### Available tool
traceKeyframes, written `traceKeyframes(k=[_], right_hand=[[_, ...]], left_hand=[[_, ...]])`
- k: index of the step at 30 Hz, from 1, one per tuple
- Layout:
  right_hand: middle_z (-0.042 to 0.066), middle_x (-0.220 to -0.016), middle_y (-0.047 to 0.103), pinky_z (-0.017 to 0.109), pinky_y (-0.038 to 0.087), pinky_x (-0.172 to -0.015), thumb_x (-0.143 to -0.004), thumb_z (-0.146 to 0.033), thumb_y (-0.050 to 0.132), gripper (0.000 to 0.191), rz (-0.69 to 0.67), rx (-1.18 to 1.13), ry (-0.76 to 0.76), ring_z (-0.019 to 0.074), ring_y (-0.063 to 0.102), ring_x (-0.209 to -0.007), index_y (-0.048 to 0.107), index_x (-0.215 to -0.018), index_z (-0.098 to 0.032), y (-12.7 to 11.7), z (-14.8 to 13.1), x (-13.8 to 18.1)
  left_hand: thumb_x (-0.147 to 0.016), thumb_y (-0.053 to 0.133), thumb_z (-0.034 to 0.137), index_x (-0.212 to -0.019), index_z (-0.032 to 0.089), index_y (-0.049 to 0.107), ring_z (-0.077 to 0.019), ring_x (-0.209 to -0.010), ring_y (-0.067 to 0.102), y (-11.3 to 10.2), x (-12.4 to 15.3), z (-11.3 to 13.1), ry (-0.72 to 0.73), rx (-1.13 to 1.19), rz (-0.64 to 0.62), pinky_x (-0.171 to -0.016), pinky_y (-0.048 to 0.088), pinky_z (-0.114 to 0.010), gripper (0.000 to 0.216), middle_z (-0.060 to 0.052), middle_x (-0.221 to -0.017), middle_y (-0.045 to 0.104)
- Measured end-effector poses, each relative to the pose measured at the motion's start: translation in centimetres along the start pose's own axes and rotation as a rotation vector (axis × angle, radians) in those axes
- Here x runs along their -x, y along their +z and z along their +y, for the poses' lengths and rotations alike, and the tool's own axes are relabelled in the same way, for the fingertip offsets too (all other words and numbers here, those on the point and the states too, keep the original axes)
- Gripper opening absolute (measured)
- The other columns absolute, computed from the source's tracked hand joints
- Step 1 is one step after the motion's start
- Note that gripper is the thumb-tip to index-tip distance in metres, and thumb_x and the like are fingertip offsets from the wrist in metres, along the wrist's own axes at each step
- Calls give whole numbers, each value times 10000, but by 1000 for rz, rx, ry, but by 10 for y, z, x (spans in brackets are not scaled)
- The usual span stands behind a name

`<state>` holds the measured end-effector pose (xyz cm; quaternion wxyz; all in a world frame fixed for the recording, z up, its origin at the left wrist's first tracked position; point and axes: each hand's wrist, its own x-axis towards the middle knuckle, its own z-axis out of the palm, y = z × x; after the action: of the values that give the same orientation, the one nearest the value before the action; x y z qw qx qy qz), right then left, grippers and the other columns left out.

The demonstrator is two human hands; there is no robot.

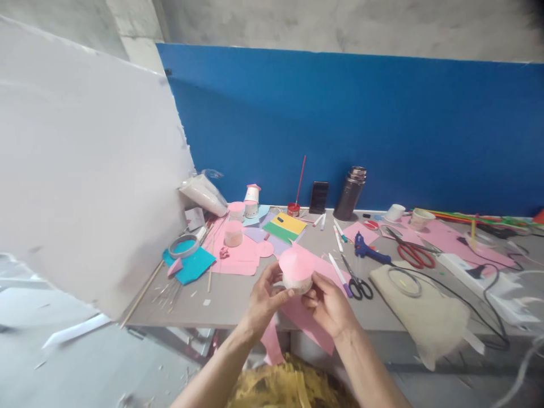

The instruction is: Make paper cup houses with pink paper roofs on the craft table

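Between my two hands, above the table's front edge, is a small paper cup [296, 283] with a pink paper disc [296, 262] on its top. My left hand [268, 292] wraps round the cup's left side, thumb across its front. On the right, the fingers of my right hand [325, 297] pinch the cup's lower side. Pink paper [308, 323] lies under the hands and hangs over the edge. Just right of them are black-handled scissors [359, 282] and a white marker with a purple end [340, 275].
Pink-topped cups [233, 233] stand at the back left near blue paper [191, 266] and a tape roll [183, 246]. A blue glue gun [369, 249], red-handled scissors [414, 255], a power strip [484, 286] and cables lie right. A dark flask [351, 195] and a phone [318, 197] stand behind.
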<state>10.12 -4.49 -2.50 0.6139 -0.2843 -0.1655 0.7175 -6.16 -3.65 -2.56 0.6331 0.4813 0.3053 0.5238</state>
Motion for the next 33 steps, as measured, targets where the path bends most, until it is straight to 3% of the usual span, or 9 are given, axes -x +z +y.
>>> traceKeyframes(k=[6,9,11,14,16,18,22,33], right_hand=[[-88,-543,446,141,320,-399,-623,-415,955,416,-54,197,35,30,334,-457,669,-752,-141,3,7,-11],[-64,-541,477,163,326,-412,-675,-411,926,371,-58,272,30,54,378,-476,682,-725,-136,-2,3,-17],[-18,-618,583,186,385,-457,-740,-434,884,332,13,425,-116,93,480,-547,729,-789,-144,-4,-7,-16],[67,-976,747,275,536,-680,-882,-486,739,318,113,883,-551,187,647,-832,778,-1034,-209,2,-29,-8],[90,-1190,743,369,546,-895,-945,-454,667,302,3,1135,-770,245,654,-1078,764,-1142,-246,13,-41,-1],[87,-1237,743,426,503,-1030,-956,-403,675,275,-173,1266,-870,262,617,-1200,758,-1177,-263,25,-47,3],[77,-1134,779,442,526,-1028,-932,-354,731,186,-351,1299,-842,260,630,-1170,786,-1091,-273,38,-43,4],[84,-1102,765,429,534,-1006,-911,-340,757,204,-379,1261,-856,262,636,-1143,788,-1101,-273,41,-35,5]], left_hand=[[-653,907,436,-1233,182,679,-320,-1124,653,-12,-12,9,104,-317,-100,-958,518,-402,673,-117,-1218,721],[-636,895,446,-1192,168,680,-308,-1071,658,-11,-15,12,79,-376,-45,-935,522,-403,658,-106,-1130,736],[-644,874,425,-1205,172,668,-307,-1085,648,-9,-15,11,75,-454,38,-944,512,-411,649,-111,-1163,723],[-660,832,355,-1226,186,650,-296,-1062,639,-6,-15,7,94,-582,101,-928,505,-416,618,-99,-1175,703],[-671,805,304,-1223,203,653,-290,-1040,634,-3,-13,5,116,-605,86,-901,502,-398,582,-84,-1160,694],[-694,783,254,-1229,218,661,-287,-1040,630,-1,-11,4,133,-579,52,-888,493,-372,550,-77,-1158,689],[-743,780,231,-1247,228,670,-301,-1081,629,2,-4,3,159,-486,-18,-910,479,-358,516,-82,-1187,692],[-811,793,393,-1285,233,662,-317,-1141,617,-3,2,1,190,-460,-63,-959,471,-377,517,-84,-1222,694]])
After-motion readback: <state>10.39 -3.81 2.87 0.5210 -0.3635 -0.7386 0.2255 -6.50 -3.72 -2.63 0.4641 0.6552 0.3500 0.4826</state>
